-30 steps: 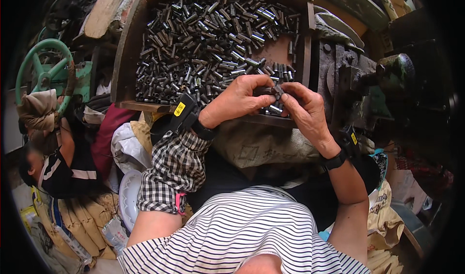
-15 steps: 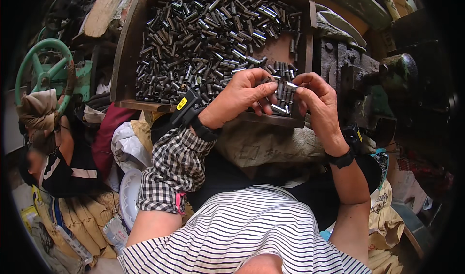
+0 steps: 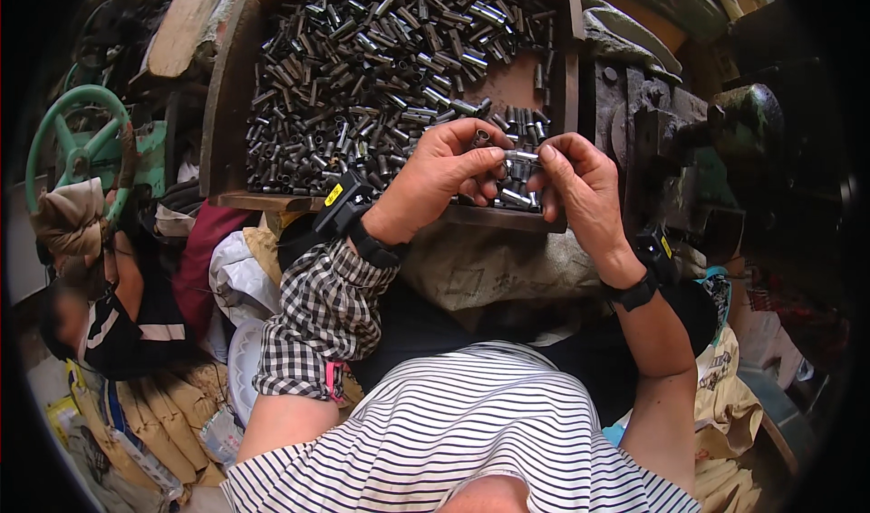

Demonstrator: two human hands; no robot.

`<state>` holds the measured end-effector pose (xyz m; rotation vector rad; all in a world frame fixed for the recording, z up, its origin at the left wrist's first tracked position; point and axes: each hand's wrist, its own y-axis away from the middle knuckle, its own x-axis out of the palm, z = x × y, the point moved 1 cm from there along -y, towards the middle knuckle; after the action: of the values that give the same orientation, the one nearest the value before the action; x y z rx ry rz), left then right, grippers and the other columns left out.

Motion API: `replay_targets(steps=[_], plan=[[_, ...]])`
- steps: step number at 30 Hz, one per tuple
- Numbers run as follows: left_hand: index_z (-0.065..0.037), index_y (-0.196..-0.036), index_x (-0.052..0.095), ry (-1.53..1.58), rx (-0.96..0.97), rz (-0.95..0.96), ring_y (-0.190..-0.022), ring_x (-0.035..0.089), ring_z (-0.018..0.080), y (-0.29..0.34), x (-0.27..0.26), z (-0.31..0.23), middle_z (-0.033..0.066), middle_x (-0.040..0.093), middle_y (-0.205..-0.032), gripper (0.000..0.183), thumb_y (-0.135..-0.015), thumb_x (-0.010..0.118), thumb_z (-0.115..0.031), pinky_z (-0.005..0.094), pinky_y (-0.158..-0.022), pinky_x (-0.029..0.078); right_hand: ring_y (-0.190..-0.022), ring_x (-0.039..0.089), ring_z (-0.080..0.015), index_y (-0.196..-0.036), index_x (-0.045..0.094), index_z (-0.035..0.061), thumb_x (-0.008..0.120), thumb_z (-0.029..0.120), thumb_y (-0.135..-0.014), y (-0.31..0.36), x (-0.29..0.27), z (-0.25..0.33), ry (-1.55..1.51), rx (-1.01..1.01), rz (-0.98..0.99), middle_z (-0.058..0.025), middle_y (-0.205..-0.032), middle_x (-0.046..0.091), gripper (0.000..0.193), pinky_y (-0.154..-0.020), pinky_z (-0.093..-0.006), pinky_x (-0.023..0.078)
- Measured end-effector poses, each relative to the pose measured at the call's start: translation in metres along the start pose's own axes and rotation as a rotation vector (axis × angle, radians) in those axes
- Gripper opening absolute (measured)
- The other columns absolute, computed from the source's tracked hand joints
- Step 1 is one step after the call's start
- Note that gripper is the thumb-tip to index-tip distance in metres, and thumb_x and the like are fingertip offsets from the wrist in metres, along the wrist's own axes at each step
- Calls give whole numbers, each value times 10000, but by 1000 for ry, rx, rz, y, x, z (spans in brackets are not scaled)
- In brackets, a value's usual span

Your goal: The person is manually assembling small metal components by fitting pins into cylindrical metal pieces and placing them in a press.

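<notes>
At the centre of the frame, a short shiny silver metal tube (image 3: 522, 156), pinched crosswise between both bare hands, just above the lower right part of a shallow brown wooden tray (image 3: 567, 82). Left hand (image 3: 453, 164) at the tube's left end, grip narrow and closed on it; right hand (image 3: 582, 176) at its right end, grip likewise closed on it. Close by the left index finger, a dark round-mouthed metal tube (image 3: 481, 138), open end upward; impossible to tell whether held or lying behind. Across the upper centre of the frame, inside the tray, a loose heap of dark and silvery metal tubes (image 3: 390, 69); toward the tray's right side, a bare reddish-brown patch, and below that, a neat row of parallel metal tubes (image 3: 522, 120). Under the tray's near edge, a crumpled beige cloth sack (image 3: 507, 268). At the left of the frame, a pale green metal handwheel (image 3: 80, 143); below, part of another person in dark clothing. To the right, a dark grimy metal machine (image 3: 666, 123).
</notes>
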<state>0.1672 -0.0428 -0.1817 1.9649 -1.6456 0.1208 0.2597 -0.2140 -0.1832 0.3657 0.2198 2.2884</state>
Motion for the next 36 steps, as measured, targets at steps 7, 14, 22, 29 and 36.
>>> replay_targets(steps=[7, 14, 22, 29, 36], plan=[[-30, -1049, 589, 49, -30, 19, -597, 589, 57, 1, 0, -2, 27, 610, -776, 186, -902, 601, -144, 165, -505, 482, -405, 505, -46, -945, 558, -3, 536, 209, -950, -2, -1, -2, -58, 48, 2, -65, -651, 625, 213, -362, -150, 375], [-52, -1011, 599, 32, -43, 22, -544, 554, 45, 1, 1, -1, 3, 587, -733, 166, -917, 588, -188, 154, -451, 435, -384, 479, -39, -925, 546, -5, 529, 217, -954, -3, -1, -2, -157, 108, 8, -65, -637, 620, 224, -352, -147, 362], [-54, -997, 594, 74, -26, -6, -495, 527, 34, -2, -1, 7, 6, 578, -696, 150, -910, 598, -176, 145, -404, 416, -374, 465, -32, -929, 539, 3, 526, 218, -956, 0, 4, -1, -127, 74, 13, -56, -616, 610, 218, -345, -144, 344], [-38, -965, 593, 131, -54, -26, -437, 467, 15, -1, 4, 5, -7, 557, -642, 134, -913, 584, -161, 134, -375, 379, -369, 454, -30, -921, 532, 9, 537, 213, -951, 2, 7, 1, -126, 65, -7, -52, -608, 604, 207, -338, -148, 337], [-35, -972, 590, 138, -27, -22, -433, 468, 21, -2, 6, 10, -2, 563, -645, 145, -923, 573, -170, 134, -372, 360, -360, 435, -30, -919, 525, 11, 554, 205, -940, 2, 8, -2, -267, 121, -17, -48, -601, 595, 197, -333, -153, 336]])
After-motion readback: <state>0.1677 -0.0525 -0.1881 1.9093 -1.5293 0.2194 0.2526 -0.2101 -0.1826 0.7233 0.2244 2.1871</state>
